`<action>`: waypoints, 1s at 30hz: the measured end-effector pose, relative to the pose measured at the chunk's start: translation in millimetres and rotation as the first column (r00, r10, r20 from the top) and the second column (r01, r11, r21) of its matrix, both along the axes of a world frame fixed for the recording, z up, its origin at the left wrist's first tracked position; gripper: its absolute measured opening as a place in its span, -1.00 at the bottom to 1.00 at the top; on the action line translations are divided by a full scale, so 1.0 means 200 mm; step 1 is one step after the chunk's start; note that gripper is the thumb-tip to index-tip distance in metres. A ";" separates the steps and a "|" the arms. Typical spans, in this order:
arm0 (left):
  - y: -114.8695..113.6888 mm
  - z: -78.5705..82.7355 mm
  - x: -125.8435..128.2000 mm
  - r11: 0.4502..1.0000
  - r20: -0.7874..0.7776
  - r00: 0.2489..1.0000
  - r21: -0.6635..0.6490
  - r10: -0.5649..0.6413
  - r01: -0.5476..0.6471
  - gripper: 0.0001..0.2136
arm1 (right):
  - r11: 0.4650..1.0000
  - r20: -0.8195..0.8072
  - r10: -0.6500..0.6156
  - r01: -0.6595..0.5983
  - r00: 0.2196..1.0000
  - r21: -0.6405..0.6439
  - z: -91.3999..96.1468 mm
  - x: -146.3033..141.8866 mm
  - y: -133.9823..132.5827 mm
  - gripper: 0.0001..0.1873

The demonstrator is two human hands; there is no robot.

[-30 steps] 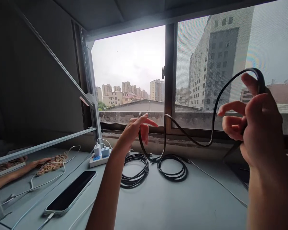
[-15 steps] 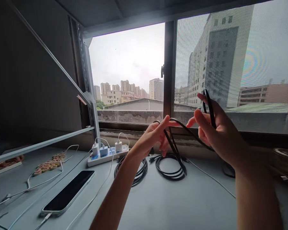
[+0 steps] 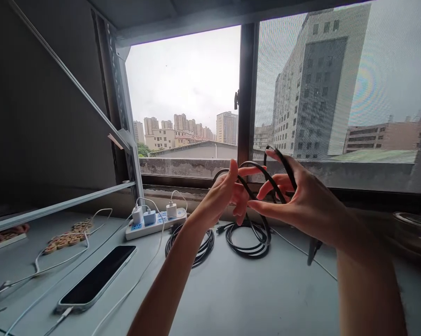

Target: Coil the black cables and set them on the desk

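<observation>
I have both hands raised over the grey table (image 3: pixel 252 298), looping a black cable (image 3: pixel 256 170) between them. My left hand (image 3: pixel 224 193) pinches one loop with fingers closed on it; my right hand (image 3: pixel 301 200) grips the next turn, index finger extended. To wind neatly I'd keep loops even and untwisted. The cable's tail hangs right, near two coiled cables (image 3: pixel 247 240) lying farther back.

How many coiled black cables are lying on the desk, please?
2: the left coil lies beside the power strip; the right coil lies under the hands' black cable.
</observation>
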State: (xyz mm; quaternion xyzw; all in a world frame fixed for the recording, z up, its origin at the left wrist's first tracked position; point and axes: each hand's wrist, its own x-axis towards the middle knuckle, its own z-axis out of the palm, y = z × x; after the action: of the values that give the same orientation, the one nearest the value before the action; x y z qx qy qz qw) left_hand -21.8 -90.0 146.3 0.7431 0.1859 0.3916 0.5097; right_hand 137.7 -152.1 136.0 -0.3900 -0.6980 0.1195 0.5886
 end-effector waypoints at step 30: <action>0.05 -0.04 0.03 0.807 0.072 0.950 0.510 0.303 -0.296 -0.80 | 0.914 -0.040 -0.334 0.334 0.942 0.229 0.05 -0.06 -0.07 -0.72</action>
State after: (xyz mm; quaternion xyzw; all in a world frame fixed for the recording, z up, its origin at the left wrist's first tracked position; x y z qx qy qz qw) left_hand -15.7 -80.1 139.1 0.8160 0.1923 0.4974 0.2229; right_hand 125.5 -166.2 146.0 -0.4320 -0.6303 -0.0654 0.6417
